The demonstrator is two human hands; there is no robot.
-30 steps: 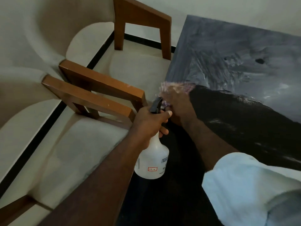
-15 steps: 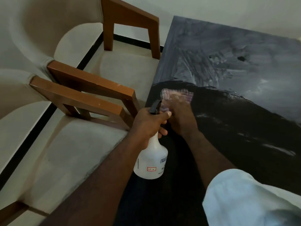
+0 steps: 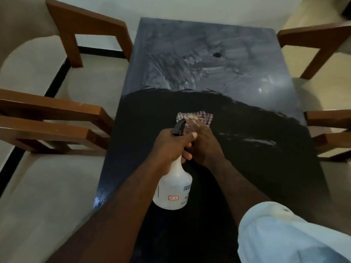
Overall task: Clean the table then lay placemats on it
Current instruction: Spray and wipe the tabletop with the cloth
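Note:
A dark glossy table fills the middle of the view; its far half shows grey smeared streaks, its near half looks dark. My left hand grips the neck of a white spray bottle with a black trigger, held above the near part of the table. Just behind it, my right hand presses flat on a checked cloth lying on the tabletop near the middle. No placemats are in view.
Cushioned chairs with wooden arms stand along the table's left side, and more wooden chair arms stand along its right. A pale wall lies beyond the far edge. A small dark spot sits on the far tabletop.
My right hand has slid the cloth from the table's left edge toward its middle. The view has swung right, showing the whole table. The bottle stays in my left hand.

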